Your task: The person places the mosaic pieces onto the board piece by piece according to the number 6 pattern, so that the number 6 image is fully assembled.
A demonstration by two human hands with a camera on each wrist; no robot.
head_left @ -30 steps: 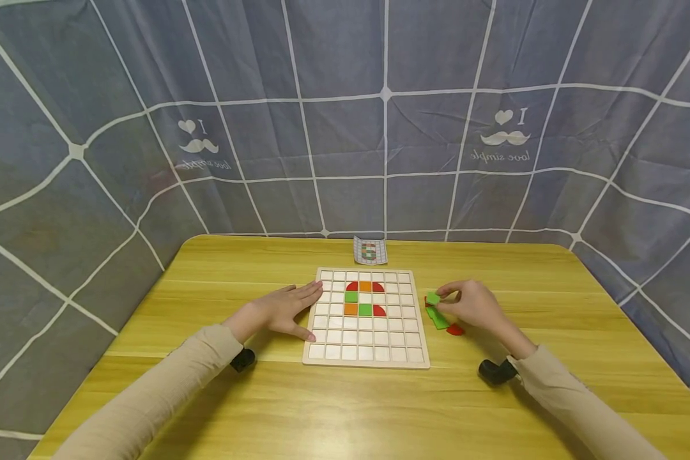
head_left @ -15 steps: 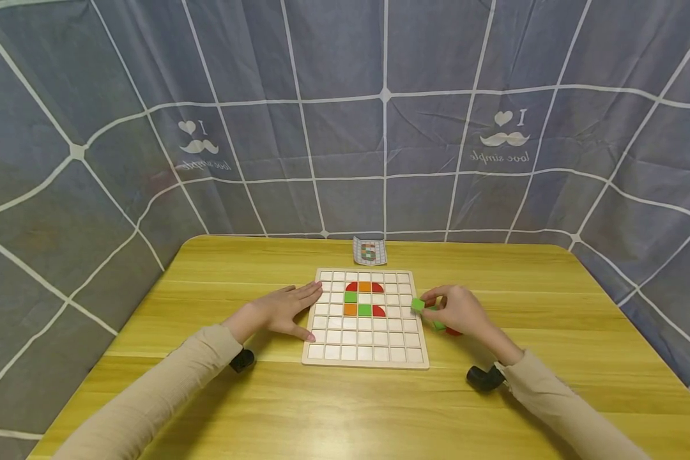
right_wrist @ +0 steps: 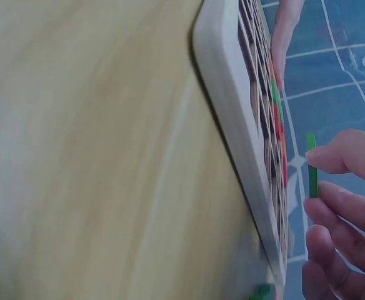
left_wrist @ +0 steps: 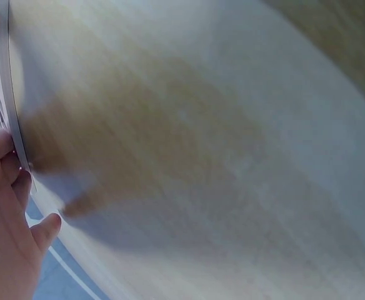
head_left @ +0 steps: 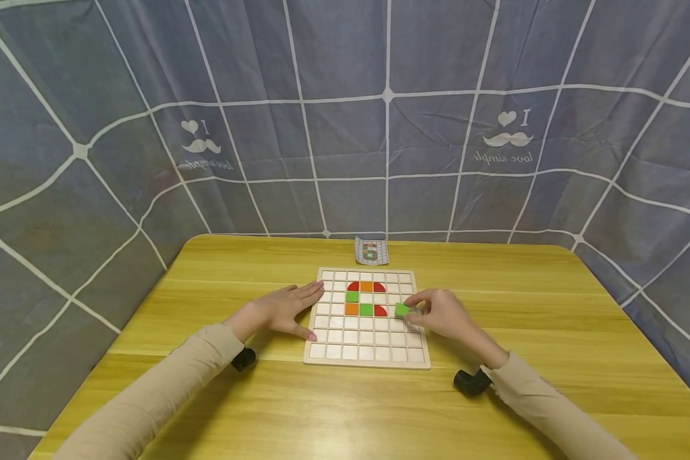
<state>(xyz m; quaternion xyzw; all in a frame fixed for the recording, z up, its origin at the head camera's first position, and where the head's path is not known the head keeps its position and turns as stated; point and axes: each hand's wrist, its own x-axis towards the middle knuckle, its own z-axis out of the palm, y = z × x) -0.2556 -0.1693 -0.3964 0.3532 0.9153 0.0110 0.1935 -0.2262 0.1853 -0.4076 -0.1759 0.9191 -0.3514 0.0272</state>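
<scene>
A wooden grid board (head_left: pixel 366 365) lies on the table, with red, orange and green tiles set in several of its squares. Along its left edge rests my left hand (head_left: pixel 287 311), fingers extended onto the rim. My right hand (head_left: pixel 444 314) pinches a green square tile (head_left: pixel 402 310) between thumb and fingertips over the right part of the board. In the right wrist view the tile (right_wrist: pixel 312 165) stands edge-on, apart from the board. Loose green and red pieces (right_wrist: pixel 264 292) show at the bottom of that view; in the head view my right hand hides them.
Behind the board lies a small pattern card (head_left: pixel 371 251) printed with a coloured figure on a grid. A grey checked curtain (head_left: pixel 345 140) hangs round the back and sides of the wooden table (head_left: pixel 253 409). Black camera mounts sit at both wrists.
My right hand has carried the green tile left, from the loose pieces beside the board to above its right-hand squares. My left hand has stayed on the board's edge.
</scene>
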